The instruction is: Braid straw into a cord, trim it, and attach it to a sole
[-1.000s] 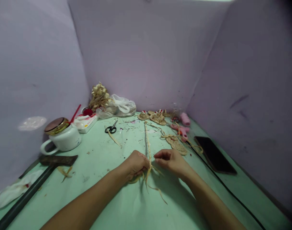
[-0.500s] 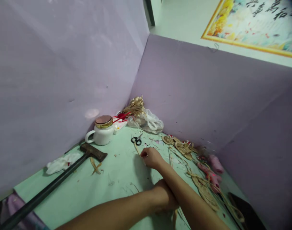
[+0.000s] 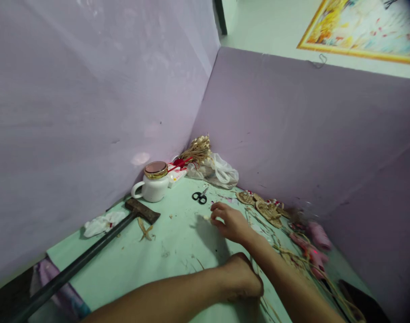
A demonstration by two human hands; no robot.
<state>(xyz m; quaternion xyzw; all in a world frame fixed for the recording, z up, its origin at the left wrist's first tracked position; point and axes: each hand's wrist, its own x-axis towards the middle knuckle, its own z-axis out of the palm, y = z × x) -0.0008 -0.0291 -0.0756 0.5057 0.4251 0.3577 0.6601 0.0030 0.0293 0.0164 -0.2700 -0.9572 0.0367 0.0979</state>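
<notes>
My right hand [image 3: 230,220] hovers over the pale green tabletop [image 3: 178,264], fingers apart, with nothing visible in its grasp. A small pale smear [image 3: 205,218] shows just left of its fingertips, too blurred to name. Just beyond it lie black-handled scissors [image 3: 200,196], blades pointing away. Closer to me, my left hand [image 3: 242,279] is curled, knuckles up, below the right forearm. Its fingers are tucked out of sight, and what they hold is hidden. Thin dry straw strands [image 3: 269,309] stick out under and beside it.
On the left lie a long-handled hammer-like tool [image 3: 141,211], twisted straw strips [image 3: 145,229] and crumpled white tissue [image 3: 104,223]. A lidded white mug [image 3: 154,189], dried flowers [image 3: 198,149] and a plastic bag [image 3: 221,171] stand behind. At right are woven straw pieces [image 3: 268,212], a pink glue gun [image 3: 312,255] and a pink thread spool [image 3: 319,235].
My right hand has let go of the thin straw strip it pinched and its fingers have spread. The view has shifted left. My left hand stays curled.
</notes>
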